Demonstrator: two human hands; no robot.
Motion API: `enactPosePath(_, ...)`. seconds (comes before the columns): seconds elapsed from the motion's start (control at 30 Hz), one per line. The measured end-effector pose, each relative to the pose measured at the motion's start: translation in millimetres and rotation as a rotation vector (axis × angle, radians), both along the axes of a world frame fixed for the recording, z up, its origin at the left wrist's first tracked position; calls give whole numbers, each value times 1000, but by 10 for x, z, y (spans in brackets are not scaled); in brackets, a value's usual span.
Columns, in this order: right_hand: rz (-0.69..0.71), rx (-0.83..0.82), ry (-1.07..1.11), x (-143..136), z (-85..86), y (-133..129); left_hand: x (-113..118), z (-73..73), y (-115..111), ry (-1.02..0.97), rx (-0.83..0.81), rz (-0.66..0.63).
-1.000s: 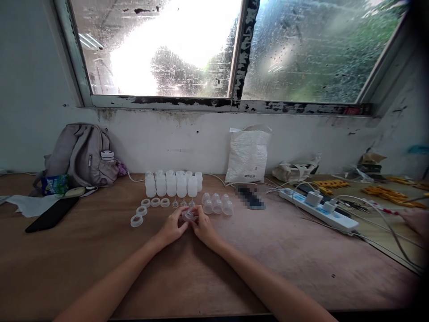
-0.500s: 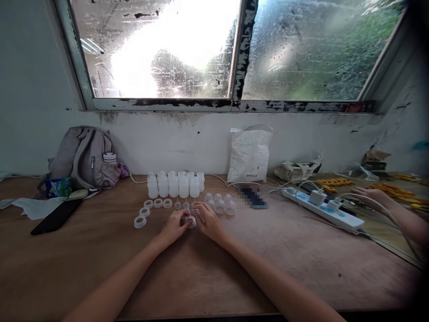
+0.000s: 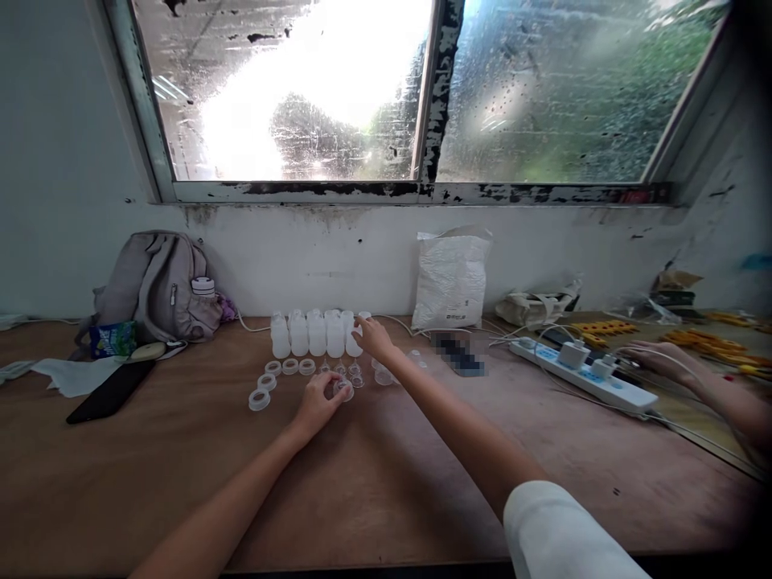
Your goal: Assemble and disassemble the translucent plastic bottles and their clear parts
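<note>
My left hand (image 3: 318, 402) rests low over the table, its thumb and fingers closed on a clear bottle nipple (image 3: 344, 392). Further forward, my right hand (image 3: 374, 339) has its fingers against the right-end white baby bottle (image 3: 353, 346) of the front row; the fingertips partly cover it. More translucent white bottles (image 3: 298, 336) stand upright to the left and behind. Between my hands and the bottles sit several small clear nipples (image 3: 355, 375). Several white collar rings (image 3: 259, 400) lie left of my left hand. Clear caps (image 3: 382, 375) are partly hidden beneath my right forearm.
Along the wall are a grey backpack (image 3: 160, 285) and a white plastic bag (image 3: 451, 281). A black phone (image 3: 112, 392) lies at left. Toward the right are a power strip (image 3: 585, 378) with cables and another person's hand (image 3: 657, 359) near yellow parts (image 3: 703, 346).
My right hand has left the nipples beside my left hand and moved forward to the bottle at the right end. My left hand remains at the nipple. The view has shifted slightly.
</note>
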State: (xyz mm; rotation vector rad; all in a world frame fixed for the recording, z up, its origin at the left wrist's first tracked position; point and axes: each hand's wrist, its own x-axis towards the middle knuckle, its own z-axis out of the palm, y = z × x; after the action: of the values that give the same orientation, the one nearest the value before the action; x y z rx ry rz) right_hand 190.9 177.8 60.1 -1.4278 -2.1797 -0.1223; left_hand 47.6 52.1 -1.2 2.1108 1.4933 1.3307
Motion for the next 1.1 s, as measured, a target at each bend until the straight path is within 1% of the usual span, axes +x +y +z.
enactPosePath(0.1, -3, -7, 10, -34, -25, -57, -3, 7, 6, -61, 17, 1)
enactPosePath(0.17, -1, 13, 25, -12, 0, -138, -6, 11, 10, -113, 35, 2)
enactPosePath(0.27, 5, 110, 102, 84, 79, -332, -11, 17, 16, -172, 48, 10)
enactPosePath(0.37, 81, 235, 272, 210, 105, -598, -15, 22, 17, -205, 43, 8)
enactPosePath(0.43, 166, 248, 359, 274, 44, -785, -14, 27, 16, -219, 34, 2)
enactPosePath(0.53, 282, 187, 394, 314, -148, -1009, -9, 46, 5, -267, 26, 11)
enactPosePath(0.6, 344, 149, 422, 309, -282, -1095, 0, 67, -12, -323, 33, 20)
enactPosePath(0.67, 391, 113, 478, 294, -379, -1140, 20, 95, -39, -391, 47, 10)
enactPosePath(0.77, 451, 18, 559, 265, -451, -1174, 70, 140, -92, -484, 66, -44)
enactPosePath(0.87, 529, -124, 555, 224, -508, -1208, 123, 171, -148, -526, 74, -97)
enactPosePath(0.97, 587, -238, 511, 166, -580, -1239, 136, 188, -187, -495, 51, -109)
enactPosePath(1.1, 586, -248, 489, 110, -629, -1265, 93, 215, -205, -384, 60, -120)
